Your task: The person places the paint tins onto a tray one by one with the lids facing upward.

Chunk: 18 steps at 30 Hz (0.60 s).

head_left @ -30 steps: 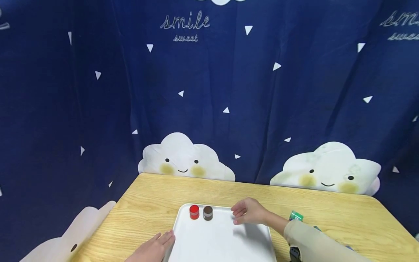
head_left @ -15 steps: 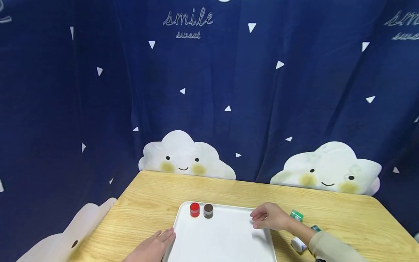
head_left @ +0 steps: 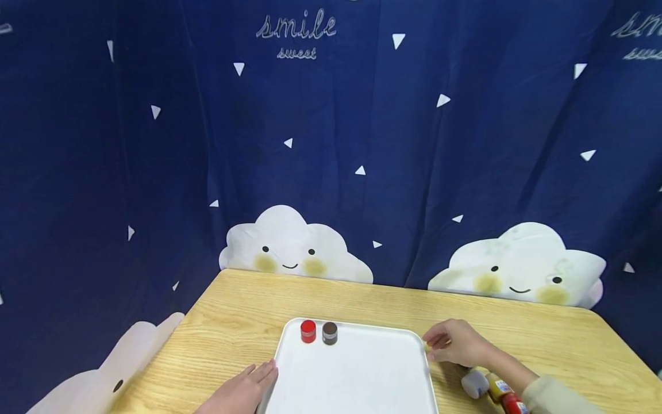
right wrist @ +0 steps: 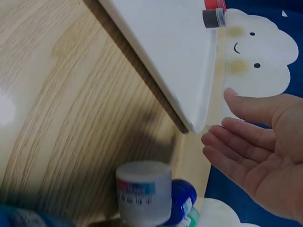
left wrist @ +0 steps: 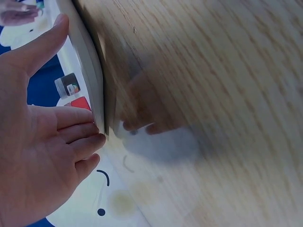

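A white tray [head_left: 357,376] lies on the wooden table, with a small red jar [head_left: 308,332] and a dark brown jar [head_left: 329,333] side by side at its far left corner. My left hand [head_left: 239,392] rests at the tray's left edge; in the left wrist view its fingertips touch the rim and the thumb lies over it. Just beyond the tray's right edge hovers my right hand [head_left: 457,344], fingers loosely bent and holding nothing. Below it in the right wrist view stand a white jar [right wrist: 144,194] and a blue jar [right wrist: 182,201].
Right of the tray, partly under the right forearm, a yellow jar [head_left: 497,386] and a red-labelled jar [head_left: 514,404] lie close together. The right wrist view also shows a green jar [right wrist: 192,218] at the bottom. A dark blue curtain [head_left: 331,126] hangs behind the table.
My right hand has moved right, from over the tray to past its right edge, uncovering more jars there. The left hand and both jars on the tray stay put.
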Tool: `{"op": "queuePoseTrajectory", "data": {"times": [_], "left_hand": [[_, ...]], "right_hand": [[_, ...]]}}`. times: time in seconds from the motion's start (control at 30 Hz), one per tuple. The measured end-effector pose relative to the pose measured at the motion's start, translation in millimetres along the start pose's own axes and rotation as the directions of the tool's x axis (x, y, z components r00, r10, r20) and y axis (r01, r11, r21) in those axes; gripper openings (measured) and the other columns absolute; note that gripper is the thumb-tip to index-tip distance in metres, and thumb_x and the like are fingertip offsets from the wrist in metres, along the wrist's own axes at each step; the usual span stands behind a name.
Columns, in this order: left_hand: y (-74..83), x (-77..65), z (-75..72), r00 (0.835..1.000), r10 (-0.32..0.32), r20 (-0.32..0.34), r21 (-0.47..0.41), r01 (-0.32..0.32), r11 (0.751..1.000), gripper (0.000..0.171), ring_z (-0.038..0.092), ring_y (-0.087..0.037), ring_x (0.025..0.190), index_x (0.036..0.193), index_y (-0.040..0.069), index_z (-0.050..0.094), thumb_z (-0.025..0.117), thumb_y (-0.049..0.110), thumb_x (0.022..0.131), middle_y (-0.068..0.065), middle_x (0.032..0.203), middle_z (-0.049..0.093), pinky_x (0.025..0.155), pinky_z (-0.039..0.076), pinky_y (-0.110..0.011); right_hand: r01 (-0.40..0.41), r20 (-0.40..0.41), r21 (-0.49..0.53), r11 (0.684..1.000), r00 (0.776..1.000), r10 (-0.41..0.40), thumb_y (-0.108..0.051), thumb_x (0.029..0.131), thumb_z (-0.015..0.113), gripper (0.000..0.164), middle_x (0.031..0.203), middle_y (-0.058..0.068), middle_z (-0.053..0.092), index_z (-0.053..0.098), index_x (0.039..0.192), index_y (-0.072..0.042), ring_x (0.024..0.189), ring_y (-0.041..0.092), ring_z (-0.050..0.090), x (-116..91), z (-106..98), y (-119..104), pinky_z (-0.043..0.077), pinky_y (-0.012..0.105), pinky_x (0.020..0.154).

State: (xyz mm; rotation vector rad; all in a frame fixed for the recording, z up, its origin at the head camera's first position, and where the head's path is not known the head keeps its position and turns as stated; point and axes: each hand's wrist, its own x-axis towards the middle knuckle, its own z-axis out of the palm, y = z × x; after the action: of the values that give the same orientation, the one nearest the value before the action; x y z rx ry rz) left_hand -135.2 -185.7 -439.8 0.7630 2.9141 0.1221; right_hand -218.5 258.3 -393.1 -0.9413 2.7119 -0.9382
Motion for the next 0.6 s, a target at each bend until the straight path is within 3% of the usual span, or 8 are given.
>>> {"op": "queuePoseTrajectory", "data": {"times": [0.17, 0.4, 0.6], "left_hand": [[0.6, 0.0, -2.8, 0.999, -0.015, 0.035, -0.021, 0.016, 1.000, 0.094, 0.051, -0.029, 0.132, 0.136, -0.001, 0.051, 0.063, 0.070, 0.075, -0.017, 0.142, 0.052, 0.110, 0.044, -0.045], [-0.2, -1.0, -0.7, 1.000, -0.007, 0.023, -0.020, 0.008, 1.000, 0.094, 0.051, -0.029, 0.132, 0.135, -0.002, 0.051, 0.062, 0.070, 0.076, -0.017, 0.142, 0.053, 0.110, 0.044, -0.044], [-0.5, -1.2, 0.2, 1.000, -0.011, 0.014, -0.028, 0.012, 1.000, 0.095, 0.052, -0.030, 0.131, 0.135, -0.002, 0.052, 0.062, 0.071, 0.075, -0.017, 0.141, 0.053, 0.109, 0.045, -0.045]], "right_hand": [[-0.014, 0.004, -0.050, 0.999, 1.000, 0.014, -0.016, 0.079, 0.078, 0.032, 0.090, 0.014, 0.071, 0.068, 0.099, 0.007, 0.077, 0.015, 0.068, -12, -9, 5, 0.059, 0.025, 0.065], [-0.014, 0.053, -0.040, 0.999, 0.998, 0.016, -0.017, 0.080, 0.076, 0.033, 0.091, 0.012, 0.071, 0.067, 0.101, 0.006, 0.079, 0.008, 0.067, -32, -17, 15, 0.058, 0.023, 0.065], [-0.031, 0.091, -0.057, 0.998, 0.995, 0.036, -0.013, 0.079, 0.077, 0.029, 0.092, 0.011, 0.072, 0.068, 0.101, 0.005, 0.081, 0.007, 0.067, -47, -21, 20, 0.060, 0.029, 0.067]]}}
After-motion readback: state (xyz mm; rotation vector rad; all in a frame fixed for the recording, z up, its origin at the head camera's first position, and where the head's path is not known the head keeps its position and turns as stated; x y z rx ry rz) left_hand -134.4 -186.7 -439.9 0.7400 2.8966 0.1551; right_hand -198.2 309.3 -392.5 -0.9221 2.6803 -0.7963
